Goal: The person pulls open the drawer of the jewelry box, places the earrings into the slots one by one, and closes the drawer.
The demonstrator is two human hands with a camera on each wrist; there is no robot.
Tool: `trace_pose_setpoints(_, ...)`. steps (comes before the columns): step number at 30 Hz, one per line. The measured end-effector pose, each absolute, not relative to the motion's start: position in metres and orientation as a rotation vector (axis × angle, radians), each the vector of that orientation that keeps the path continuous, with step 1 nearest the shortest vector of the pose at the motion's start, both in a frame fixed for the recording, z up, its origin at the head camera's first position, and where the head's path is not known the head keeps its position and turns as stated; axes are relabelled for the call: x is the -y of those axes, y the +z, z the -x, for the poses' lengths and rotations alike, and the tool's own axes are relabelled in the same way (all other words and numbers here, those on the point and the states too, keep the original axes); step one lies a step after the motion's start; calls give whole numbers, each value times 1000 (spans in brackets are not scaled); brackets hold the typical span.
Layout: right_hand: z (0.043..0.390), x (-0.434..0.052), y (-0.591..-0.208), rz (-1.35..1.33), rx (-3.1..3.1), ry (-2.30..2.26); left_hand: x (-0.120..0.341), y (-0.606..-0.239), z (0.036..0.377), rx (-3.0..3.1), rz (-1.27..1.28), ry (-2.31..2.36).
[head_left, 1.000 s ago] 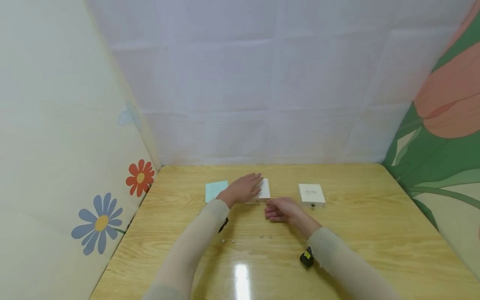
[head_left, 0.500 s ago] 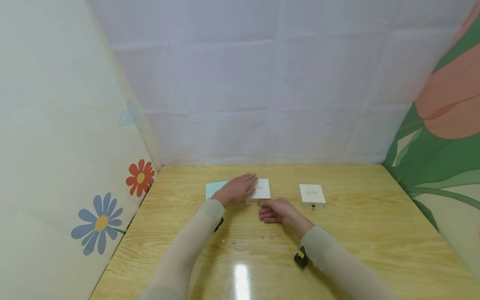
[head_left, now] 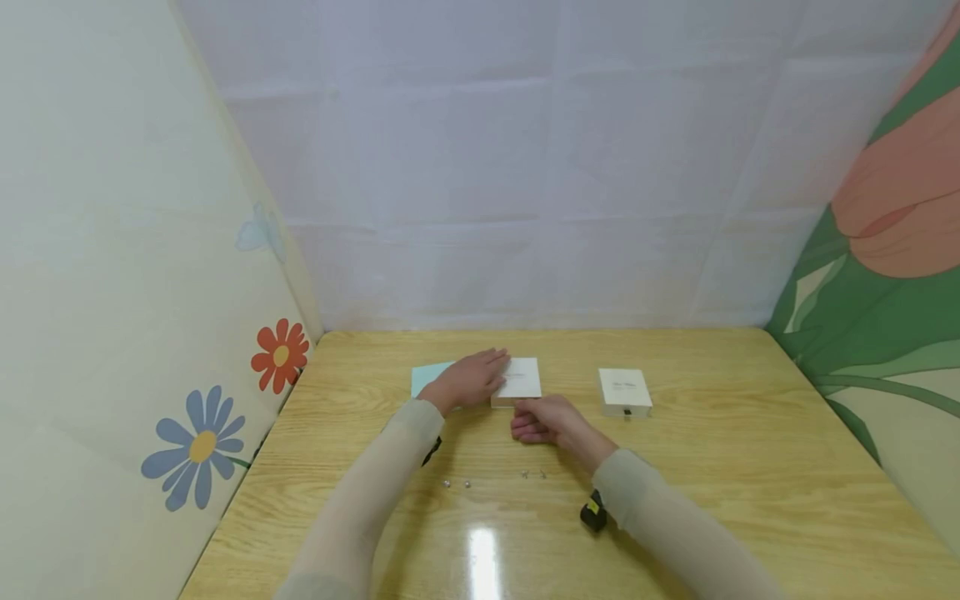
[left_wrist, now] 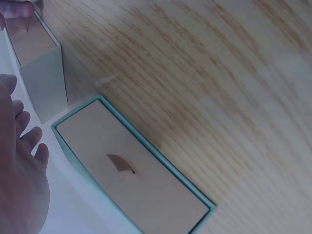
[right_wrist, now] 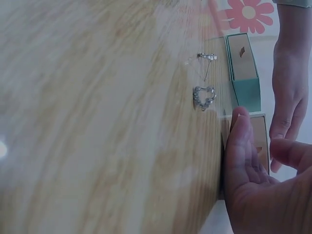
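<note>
- The left hand (head_left: pixel 471 379) covers the near corner of the teal box (head_left: pixel 429 377) and the left edge of the middle white box (head_left: pixel 521 379), so the gap between those two can't be seen in the head view.
- The tiny shiny bits on the table (head_left: pixel 712 467), near (head_left: pixel 457 482) and (head_left: pixel 533 474), are way too small to make out from the head; the right wrist view shows jewellery (right_wrist: pixel 204 96), but blurry.
- The right hand (head_left: pixel 543 418) is cut off by the frame edge in its wrist view, and whether it touches the box front is unclear.
- Lettering on the far white box (head_left: pixel 624 388) is unreadable.

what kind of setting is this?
Probably a staged tabletop booth, not a real room: a wooden table enclosed by a white sheet backdrop and flower-print panels, with small boxes laid out.
</note>
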State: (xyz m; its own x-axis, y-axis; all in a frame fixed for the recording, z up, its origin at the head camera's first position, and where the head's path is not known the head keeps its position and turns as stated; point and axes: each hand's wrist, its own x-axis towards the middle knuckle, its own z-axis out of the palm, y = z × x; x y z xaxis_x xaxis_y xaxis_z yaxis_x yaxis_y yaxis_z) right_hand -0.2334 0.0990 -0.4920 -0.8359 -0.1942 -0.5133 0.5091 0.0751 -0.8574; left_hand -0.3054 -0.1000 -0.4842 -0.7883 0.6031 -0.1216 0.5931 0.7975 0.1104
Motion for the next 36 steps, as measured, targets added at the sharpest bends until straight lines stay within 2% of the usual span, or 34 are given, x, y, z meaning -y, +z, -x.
trace_pose_setpoints(36,237,-89,-495,-360,-1841,-1863,106,-487,302,-2806,-933,79)
